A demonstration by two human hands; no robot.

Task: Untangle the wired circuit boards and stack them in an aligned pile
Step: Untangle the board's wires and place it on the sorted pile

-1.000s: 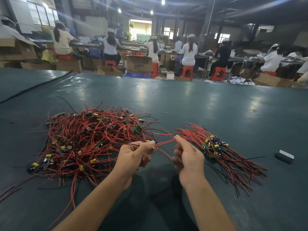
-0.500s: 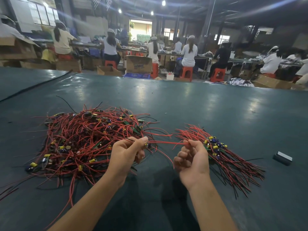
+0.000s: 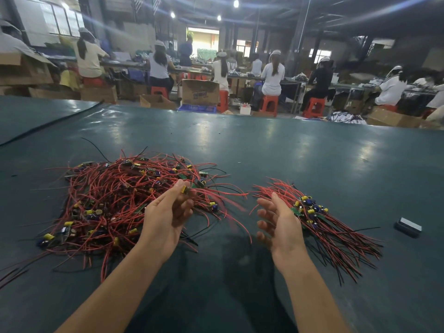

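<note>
The left hand (image 3: pixel 165 217) is pinching one board (image 3: pixel 184 189) between thumb and curled fingers, above the near right edge of the tangle (image 3: pixel 113 195). Most of that board is hiding behind the thumb; only a small yellow cylinder on it is showing. Its red wires (image 3: pixel 223 193) are trailing off to the right in a blur, so their ends are hard to make out. The right hand (image 3: pixel 280 224) is hanging open, fingers spread and loosely bent, palm facing left, holding nothing. It is covering the near left side of the pile (image 3: pixel 310 210), and whether it is touching it I cannot tell. Both forearms are running off the bottom edge, and a few wire ends from the tangle are running off the left edge.

The tangle is lying on the table (image 3: pixel 288 152) as a broad, loose mound of thin red and black wires, with small green boards, yellow cylinders and dark blue parts scattered through it. The pile is lying well apart to its right, boards bunched together, wires fanning toward the near right in a rough sheaf. The table top is showing as dark green, smooth and faintly glossy, catching the ceiling lights. A small flat dark box (image 3: pixel 408 227) is sitting beyond the pile to the right. Workers (image 3: pixel 272 78) are sitting far behind, too blurred for detail.
</note>
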